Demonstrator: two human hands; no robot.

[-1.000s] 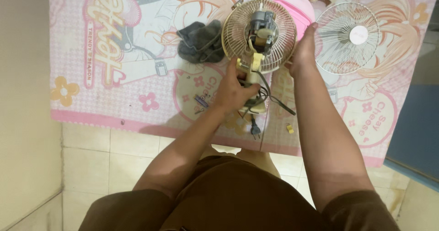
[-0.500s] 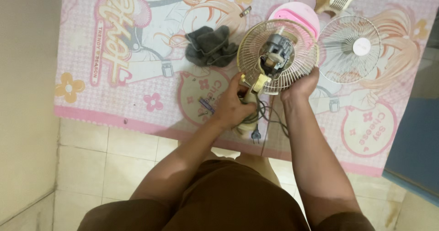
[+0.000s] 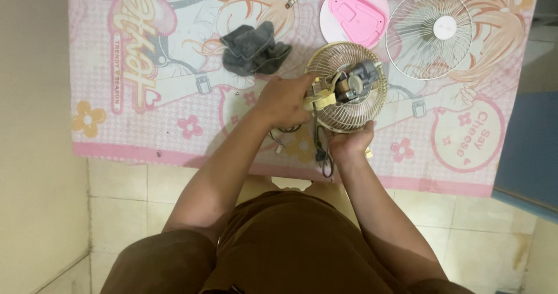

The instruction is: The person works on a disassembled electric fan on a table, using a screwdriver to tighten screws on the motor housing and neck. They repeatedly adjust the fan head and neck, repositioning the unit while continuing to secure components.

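Pale floor tiles are covered at the top of the view by a pink patterned mat, over which a small fan is being worked on.

The left hand is closed around the yellowish neck of the fan, fingers wrapped together on it. The right hand is clamped on the lower rim of the rear grille, at about 6 o'clock on the grille, with the fingers curled under its edge. The grille is thus held between both hands, just above the mat, and the grey motor is seen at its middle, facing up. A dark cord hangs from the fan between the two wrists.

From the grille, at 10 o'clock, a crumpled grey cloth lies on the mat, near but apart. At 12 o'clock a round pink base lies flat just beside the grille; a raised pink panel is set in it, and nothing loose is seen inside. At 1 o'clock the white front grille lies flat, its edge close to the base. A small dark part lies at 11 o'clock, well apart; its kind cannot be told.
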